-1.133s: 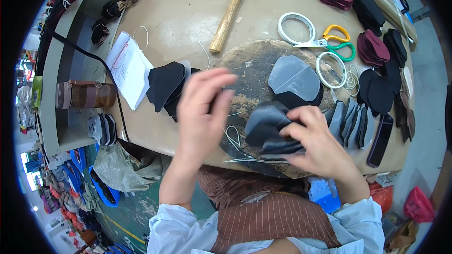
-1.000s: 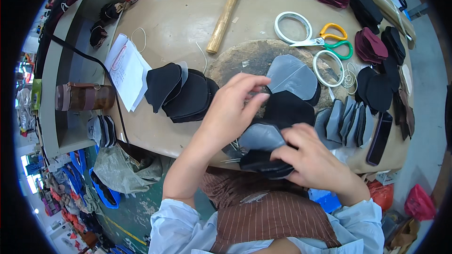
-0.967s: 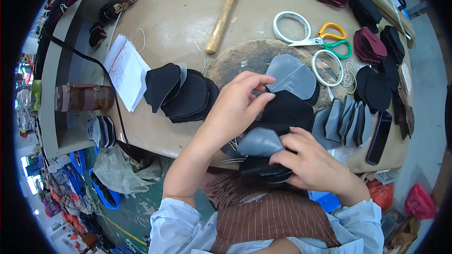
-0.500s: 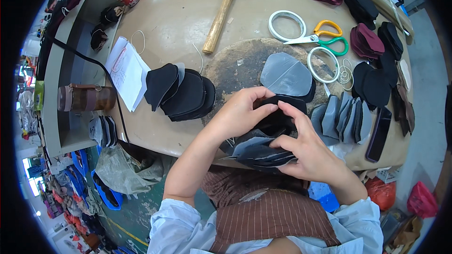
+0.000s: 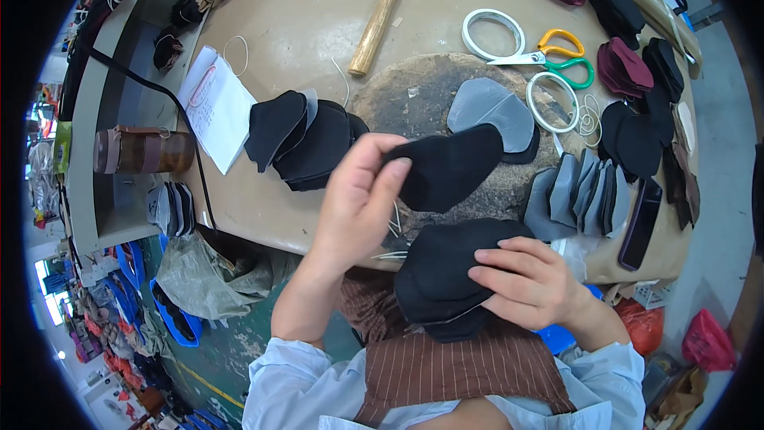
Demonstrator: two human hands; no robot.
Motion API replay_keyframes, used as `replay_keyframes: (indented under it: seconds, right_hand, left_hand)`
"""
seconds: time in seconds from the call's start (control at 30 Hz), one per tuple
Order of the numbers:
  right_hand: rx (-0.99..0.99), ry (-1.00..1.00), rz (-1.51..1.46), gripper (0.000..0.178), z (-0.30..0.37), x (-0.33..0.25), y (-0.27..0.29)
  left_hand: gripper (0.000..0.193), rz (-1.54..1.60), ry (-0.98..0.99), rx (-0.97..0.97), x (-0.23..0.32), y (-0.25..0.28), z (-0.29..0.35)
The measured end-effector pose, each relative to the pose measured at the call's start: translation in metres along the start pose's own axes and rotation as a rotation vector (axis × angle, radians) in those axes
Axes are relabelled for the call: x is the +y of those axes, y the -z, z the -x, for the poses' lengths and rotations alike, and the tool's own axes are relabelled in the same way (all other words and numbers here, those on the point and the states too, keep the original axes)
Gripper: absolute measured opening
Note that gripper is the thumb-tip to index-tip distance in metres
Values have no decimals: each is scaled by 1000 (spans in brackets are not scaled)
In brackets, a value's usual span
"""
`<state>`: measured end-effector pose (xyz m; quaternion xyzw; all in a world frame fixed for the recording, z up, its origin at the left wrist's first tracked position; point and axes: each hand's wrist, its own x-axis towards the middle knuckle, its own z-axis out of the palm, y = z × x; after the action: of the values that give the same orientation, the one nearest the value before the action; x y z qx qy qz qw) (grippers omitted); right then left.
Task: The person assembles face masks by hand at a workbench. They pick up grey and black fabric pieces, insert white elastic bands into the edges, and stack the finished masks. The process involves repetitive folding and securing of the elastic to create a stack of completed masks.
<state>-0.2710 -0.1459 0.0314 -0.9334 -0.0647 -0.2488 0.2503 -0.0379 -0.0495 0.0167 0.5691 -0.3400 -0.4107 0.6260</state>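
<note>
My left hand (image 5: pixel 364 195) pinches one black fabric piece (image 5: pixel 452 166) by its left edge, between thumb and fingers, above the worn round board (image 5: pixel 398 103). Closer to my body, my right hand (image 5: pixel 532 283) grips a stack of black fabric pieces (image 5: pixel 446 271), fingers on top and thumb hidden. A grey-faced piece (image 5: pixel 492 111) lies on the board with a black one partly under it. To the left rests a pile of black pieces (image 5: pixel 314 151). A fanned row of grey and black pieces (image 5: pixel 577 195) stands right of the board.
A hammer (image 5: pixel 380 24) lies at the back, with scissors (image 5: pixel 561 57) and tape rolls (image 5: pixel 493 34) to its right. Maroon pieces (image 5: pixel 625 68) and a phone (image 5: pixel 641 224) lie along the right side. Papers (image 5: pixel 213 111) and a bottle (image 5: pixel 143 150) are at the left.
My hands have moved apart. The left has drawn a single black piece away from the stack, toward the board; the right has lowered the stack toward my body, its black side now up.
</note>
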Motion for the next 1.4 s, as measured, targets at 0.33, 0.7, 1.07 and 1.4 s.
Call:
replay_keyframes:
  seconds: [0.33, 0.7, 1.07, 1.4]
  right_hand:
    - [471, -821, -479, 81, 37, 1, 79]
    - [-27, -1259, -430, 46, 50, 52, 97]
    - [118, -1105, -180, 57, 49, 65, 100]
    - [-42, -803, -368, 41, -55, 86, 51]
  left_hand:
    - [30, -196, -127, 463, 24, 117, -6]
    - [59, -893, -87, 25, -14, -60, -80]
    - [40, -569, 104, -141, -24, -40, -91]
    - [50, 297, 430, -374, -2, -26, -60]
